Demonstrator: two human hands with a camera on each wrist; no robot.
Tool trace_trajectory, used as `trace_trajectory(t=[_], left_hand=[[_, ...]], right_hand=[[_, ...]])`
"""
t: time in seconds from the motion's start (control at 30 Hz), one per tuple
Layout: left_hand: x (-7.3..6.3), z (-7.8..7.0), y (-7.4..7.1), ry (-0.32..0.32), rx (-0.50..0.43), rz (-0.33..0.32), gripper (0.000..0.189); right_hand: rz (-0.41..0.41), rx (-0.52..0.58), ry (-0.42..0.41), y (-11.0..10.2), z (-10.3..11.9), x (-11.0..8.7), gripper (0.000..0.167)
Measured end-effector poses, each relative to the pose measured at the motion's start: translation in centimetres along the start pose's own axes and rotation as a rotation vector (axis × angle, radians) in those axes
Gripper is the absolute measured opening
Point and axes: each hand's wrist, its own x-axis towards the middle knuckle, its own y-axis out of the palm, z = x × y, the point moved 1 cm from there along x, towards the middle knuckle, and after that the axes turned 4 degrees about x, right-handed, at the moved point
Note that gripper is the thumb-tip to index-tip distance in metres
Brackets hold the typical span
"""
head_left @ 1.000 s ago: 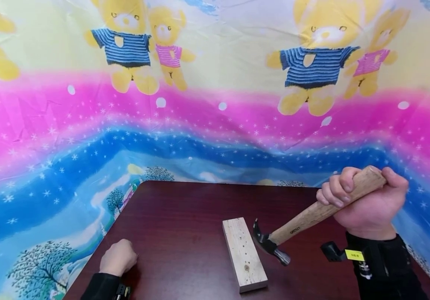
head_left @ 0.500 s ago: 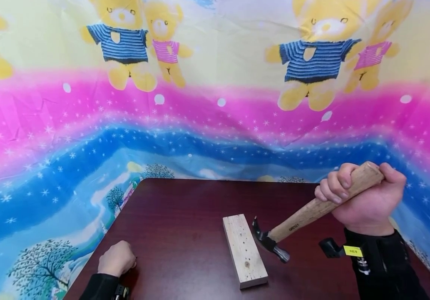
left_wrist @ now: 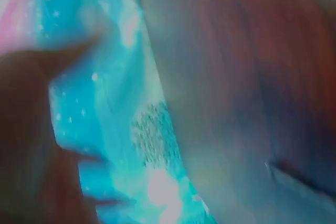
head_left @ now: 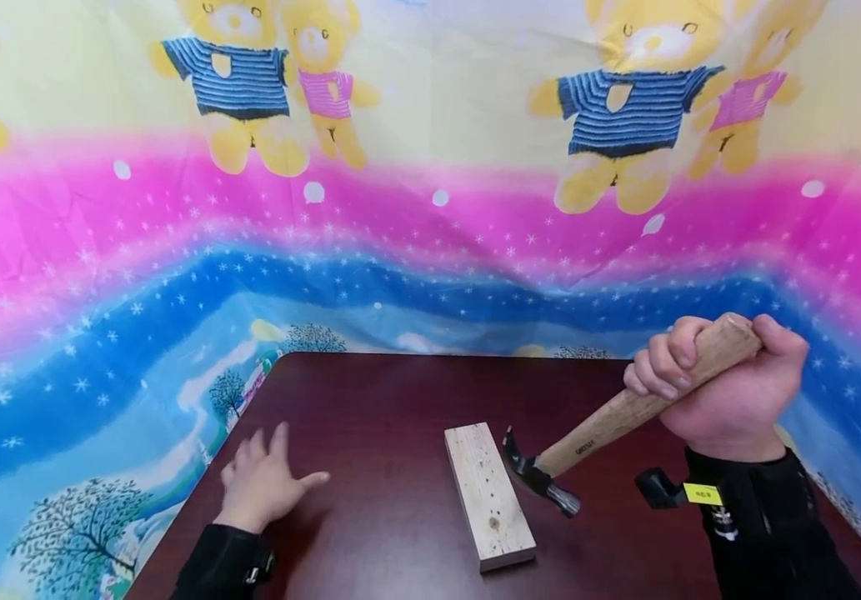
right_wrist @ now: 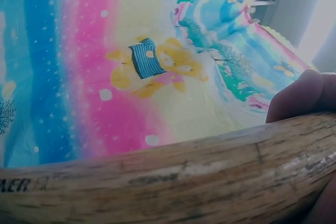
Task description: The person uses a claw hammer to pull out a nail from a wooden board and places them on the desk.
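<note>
My right hand [head_left: 738, 392] grips the wooden handle of a claw hammer [head_left: 610, 429], its fingers and thumb curled round the handle near the butt end. The black metal hammer head [head_left: 537, 479] hangs low, just right of a pale wooden block [head_left: 488, 496], which lies flat on the table with several small dark spots along its top. In the right wrist view the hammer handle [right_wrist: 168, 179] crosses the bottom. My left hand [head_left: 265, 477] is over the table's left side, fingers spread, thumb pointing toward the block, nothing in it. The left wrist view shows this hand [left_wrist: 31, 114] dark and blurred.
The dark red-brown table [head_left: 370, 417] has its left edge just beyond my left hand. A printed cloth [head_left: 430, 275] with bears and snowflakes hangs behind and around it. My black right sleeve [head_left: 768, 525] carries a small wrist camera [head_left: 658, 489].
My left hand has gone from a curled fist on the table to spread fingers, moving up and slightly right. My right hand keeps its grip on the hammer. The head view has tilted slightly.
</note>
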Motion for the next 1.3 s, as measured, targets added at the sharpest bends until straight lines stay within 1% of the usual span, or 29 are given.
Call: trace_trajectory(t=[0.03,0.07,0.1,0.13,0.17,0.23,0.27,0.37,0.43,0.53,0.67,0.73,0.87,0.93,1.07,1.13,1.2,1.3], left_hand=[[0.2,-0.9,0.2,0.083,-0.017,-0.032,0.116],[0.5,-1.9,0.6,0.16,-0.028,-0.05,0.116],[0.7,-2.9,1.0,0.234,-0.037,-0.053,0.115],[0.8,-4.1,1.4,0.295,-0.05,-0.047,0.113],[0.9,-5.4,1.9,0.343,-0.067,-0.036,0.113],[1.0,-7.7,2.9,0.399,-0.086,0.002,0.116],[1.1,-8.8,3.4,0.414,-0.087,0.022,0.119],[1.3,-11.3,4.7,0.465,-0.088,0.064,0.123],[1.4,-12.6,5.5,0.484,-0.083,0.093,0.125],[1.4,-13.9,6.5,0.492,-0.088,0.152,0.123],[0.9,-15.1,7.4,0.482,-0.107,0.239,0.12],[0.7,-15.6,7.9,0.471,-0.115,0.266,0.119],[0.7,-16.6,8.2,0.443,-0.123,0.281,0.12],[0.9,-17.1,8.2,0.437,-0.124,0.283,0.121],[1.3,-18.0,7.9,0.434,-0.113,0.291,0.122],[1.6,-18.2,7.9,0.43,-0.113,0.298,0.122],[1.7,-18.4,7.8,0.424,-0.112,0.301,0.122],[1.6,-18.5,8.1,0.414,-0.121,0.324,0.122]], right_hand=[[-0.004,0.002,0.0,0.0,0.0,0.1,0.062],[-0.007,0.005,-0.001,0.1,0.0,0.2,0.062],[-0.01,0.008,-0.001,0.1,-0.1,0.2,0.062],[-0.015,0.011,-0.001,0.0,-0.1,0.2,0.062],[-0.013,0.013,0.0,0.0,-0.2,0.2,0.062],[-0.013,0.018,0.004,-0.1,-0.4,0.2,0.061],[-0.012,0.017,0.006,-0.2,-0.5,0.1,0.061],[-0.005,0.002,0.016,-0.4,-0.9,0.1,0.061],[0.001,-0.013,0.021,-0.5,-1.1,0.1,0.061],[0.006,-0.027,0.024,-0.6,-1.3,0.1,0.061],[-0.004,-0.037,0.028,-0.7,-1.6,0.0,0.06],[0.004,-0.05,0.037,-0.8,-1.8,0.0,0.061],[0.041,-0.11,0.075,-1.2,-2.2,0.3,0.066],[0.043,-0.143,0.099,-1.3,-2.3,0.6,0.068],[-0.001,-0.238,0.152,-1.8,-3.0,1.7,0.065],[-0.024,-0.305,0.185,-2.0,-3.4,2.3,0.063],[-0.047,-0.374,0.222,-2.4,-4.0,3.0,0.06],[-0.071,-0.465,0.292,-2.9,-5.2,3.8,0.057]])
